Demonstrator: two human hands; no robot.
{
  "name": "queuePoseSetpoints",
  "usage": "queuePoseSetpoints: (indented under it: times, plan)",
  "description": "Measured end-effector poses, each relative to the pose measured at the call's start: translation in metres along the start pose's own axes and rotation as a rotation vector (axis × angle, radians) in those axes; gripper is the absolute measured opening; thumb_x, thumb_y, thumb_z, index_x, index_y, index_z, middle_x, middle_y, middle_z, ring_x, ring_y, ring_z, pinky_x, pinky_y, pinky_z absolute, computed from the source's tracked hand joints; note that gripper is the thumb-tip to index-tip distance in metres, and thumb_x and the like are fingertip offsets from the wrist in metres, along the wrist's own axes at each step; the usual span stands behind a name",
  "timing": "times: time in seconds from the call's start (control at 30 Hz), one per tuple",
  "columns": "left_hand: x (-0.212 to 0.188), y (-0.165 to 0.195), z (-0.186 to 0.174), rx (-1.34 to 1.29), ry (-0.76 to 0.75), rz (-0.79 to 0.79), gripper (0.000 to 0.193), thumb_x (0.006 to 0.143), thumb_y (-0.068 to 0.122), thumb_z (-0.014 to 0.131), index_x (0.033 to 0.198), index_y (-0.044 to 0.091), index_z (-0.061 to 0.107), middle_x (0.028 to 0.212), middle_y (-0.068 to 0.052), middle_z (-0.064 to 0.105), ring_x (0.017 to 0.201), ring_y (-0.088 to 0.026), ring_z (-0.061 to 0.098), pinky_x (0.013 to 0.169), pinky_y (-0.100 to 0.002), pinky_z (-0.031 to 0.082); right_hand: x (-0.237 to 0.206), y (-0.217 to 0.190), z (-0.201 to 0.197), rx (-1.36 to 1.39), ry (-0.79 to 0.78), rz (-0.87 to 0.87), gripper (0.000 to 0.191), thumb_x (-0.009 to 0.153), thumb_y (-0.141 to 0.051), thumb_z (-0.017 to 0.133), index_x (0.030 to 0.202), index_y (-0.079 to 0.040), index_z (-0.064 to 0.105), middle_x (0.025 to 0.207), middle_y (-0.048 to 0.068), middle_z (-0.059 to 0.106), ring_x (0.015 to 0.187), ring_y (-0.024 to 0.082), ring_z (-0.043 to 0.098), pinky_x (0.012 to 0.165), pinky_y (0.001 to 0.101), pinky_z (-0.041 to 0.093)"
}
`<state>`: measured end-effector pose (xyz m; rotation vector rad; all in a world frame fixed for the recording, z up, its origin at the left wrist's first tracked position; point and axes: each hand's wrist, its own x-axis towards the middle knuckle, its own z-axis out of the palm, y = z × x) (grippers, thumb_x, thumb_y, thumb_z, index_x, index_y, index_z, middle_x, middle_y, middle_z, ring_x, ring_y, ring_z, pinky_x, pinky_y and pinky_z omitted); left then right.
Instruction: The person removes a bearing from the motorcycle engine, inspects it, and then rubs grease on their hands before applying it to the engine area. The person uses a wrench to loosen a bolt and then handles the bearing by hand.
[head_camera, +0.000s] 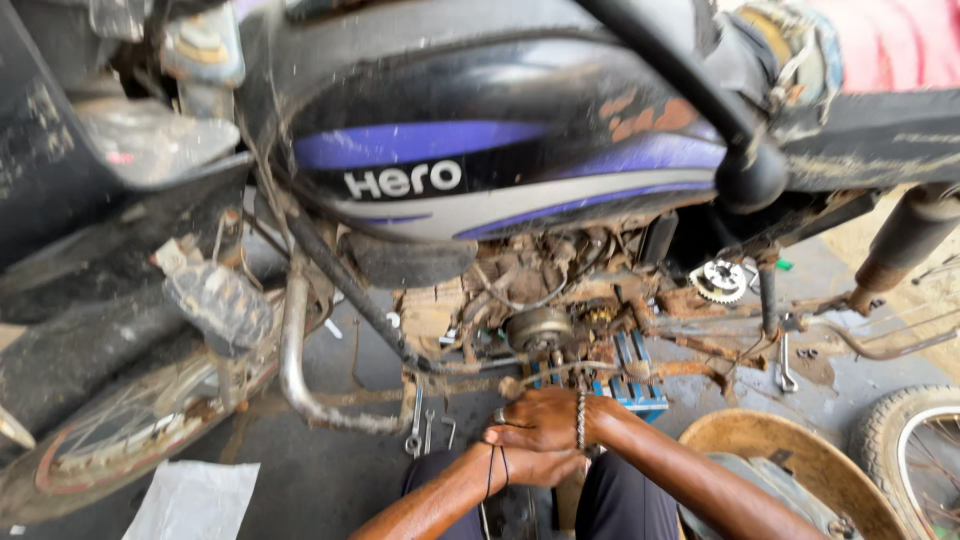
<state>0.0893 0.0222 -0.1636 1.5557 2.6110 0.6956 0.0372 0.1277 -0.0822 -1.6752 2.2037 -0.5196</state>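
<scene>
At the far left lies one white sheet (192, 498) on the grey floor (330, 470), just below one front wheel (110, 425) of the motorcycle. Above the wheel sits one dusty footrest-like block (218, 300), and one bent exhaust pipe (295, 370) curves down and runs right along the floor. Three spanners (428, 428) lie side by side on the floor, just right of the pipe's end.

One black and purple fuel tank (480, 150) fills the top middle. Under it the open, rusty engine (540, 325) shows one round grey rotor and tangled wires. One blue crate (625, 380) stands beneath the engine.

The two hands meet low in the middle, in front of the engine and just left of the crate. The left hand (535, 465) lies lower, curled under the other; what it grips, if anything, cannot be told. The right hand (540, 415) rests on top with fingers bent, a ring on one finger and a bead band at the wrist; it is closed over something small that stays hidden.

Farther right, one toothed sprocket (720, 280) hangs by the frame, and one more spanner (785, 365) lies on the floor below it. One black lever knob (750, 175) juts in at upper right. One round tan basin (790, 470) sits at the lower right, near the right forearm, and one loose tyre (915, 450) stands at the edge. One shock absorber (900, 245) slants above it.
</scene>
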Motion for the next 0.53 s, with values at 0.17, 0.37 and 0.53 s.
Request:
queuePoseSetpoints:
  times: [0.17,0.37,0.53]
  plan:
    - [0.041,0.001,-0.046,0.091,-0.181,0.041,0.037,0.096,0.019,0.057,0.13,0.003,0.055,0.109,-0.015,0.071,0.097,-0.029,0.07,0.085,-0.041,0.057,-0.043,0.054,-0.03,0.22,-0.185,0.266,0.067,0.112,-0.05,0.039,0.068,-0.003,0.057,0.055,0.011,0.045,0.051,0.032,0.039,0.054,0.0514,0.041]
    - [0.097,0.021,-0.091,0.087,0.077,0.369,0.043,0.076,0.011,0.068,0.118,0.004,0.067,0.108,-0.013,0.072,0.099,-0.031,0.07,0.082,-0.044,0.056,-0.128,0.085,-0.04,0.476,0.396,0.009,0.071,0.113,-0.049,0.036,0.058,-0.007,0.052,0.048,0.002,0.046,0.048,0.014,0.05,0.106,0.0422,0.033]
    - [0.108,0.069,-0.165,0.168,0.31,0.347,0.034,0.088,0.015,0.072,0.121,0.008,0.068,0.133,-0.01,0.069,0.127,-0.024,0.069,0.116,-0.037,0.055,-0.166,0.065,-0.048,0.466,0.327,0.516,0.058,0.107,-0.049,0.047,0.072,-0.007,0.063,0.058,0.007,0.055,0.054,0.02,0.051,0.056,0.0462,0.048]
